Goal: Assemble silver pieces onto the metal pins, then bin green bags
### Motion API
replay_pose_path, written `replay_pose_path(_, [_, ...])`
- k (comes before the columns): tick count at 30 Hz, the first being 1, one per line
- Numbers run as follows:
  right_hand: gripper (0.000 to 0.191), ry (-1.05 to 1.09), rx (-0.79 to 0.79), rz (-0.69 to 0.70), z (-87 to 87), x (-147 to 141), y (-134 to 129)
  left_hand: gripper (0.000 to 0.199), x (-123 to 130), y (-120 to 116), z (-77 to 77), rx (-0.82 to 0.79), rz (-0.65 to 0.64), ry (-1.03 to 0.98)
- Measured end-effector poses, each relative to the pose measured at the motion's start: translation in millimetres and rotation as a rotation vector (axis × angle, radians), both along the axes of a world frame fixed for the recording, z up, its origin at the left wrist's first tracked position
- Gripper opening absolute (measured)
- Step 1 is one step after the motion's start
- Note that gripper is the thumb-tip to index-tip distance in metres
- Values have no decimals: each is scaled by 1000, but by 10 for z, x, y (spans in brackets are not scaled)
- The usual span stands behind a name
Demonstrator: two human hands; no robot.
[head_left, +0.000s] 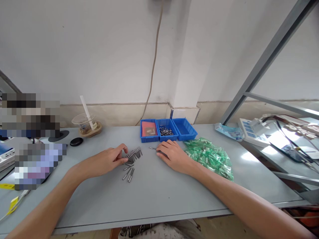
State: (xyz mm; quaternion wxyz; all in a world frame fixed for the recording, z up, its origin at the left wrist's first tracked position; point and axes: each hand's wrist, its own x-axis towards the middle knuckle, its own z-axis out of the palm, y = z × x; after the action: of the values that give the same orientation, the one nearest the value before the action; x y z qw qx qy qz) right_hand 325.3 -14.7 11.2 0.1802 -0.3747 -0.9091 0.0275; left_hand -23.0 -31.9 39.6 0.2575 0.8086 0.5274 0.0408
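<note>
Beside a small row of slim metal pins (134, 154), my left hand (112, 160) rests with thumb and index finger curved and apart; its fingertips touch or nearly touch the nearest pins. A few loose pins (131, 175) lie just in front of that row. My right hand (174, 156) is low over the table, thumb and fingers closed around one metal pin (152, 148), whose shiny end sticks out to the left. Behind it, a blue bin (167, 138) holds many similar metal pieces. Their exact kind is too small to make out.
Two more blue bins flank it: the left bin (150, 139) holds a reddish packet, the right bin (187, 136) shows its bare floor. Green plastic bags (210, 157) lie by my right forearm. A lidded cup (87, 124), black disc (76, 141) and power strip (251, 132) stand farther out.
</note>
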Motion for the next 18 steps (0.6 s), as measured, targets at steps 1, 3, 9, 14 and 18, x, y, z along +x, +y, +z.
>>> replay_pose_path(1, [26, 0, 1, 0, -2, 2, 0, 42, 2, -3, 17, -9, -6, -7])
replay_pose_path(3, [25, 0, 2, 0, -3, 4, -2, 43, 25, -22, 53, -16, -11, -5])
replay_pose_path(9, [26, -5, 3, -5, 16, -7, -10, 52, 303, -177, 97, 248, 29, 72])
replay_pose_path(14, [25, -6, -5, -11, 17, -14, -4, 54, 449, -234, 70, 256, -95, 84])
replay_pose_path(18, [26, -5, -8, -7, 15, -12, -1, 51, 335, -178, 78, 221, -58, 107])
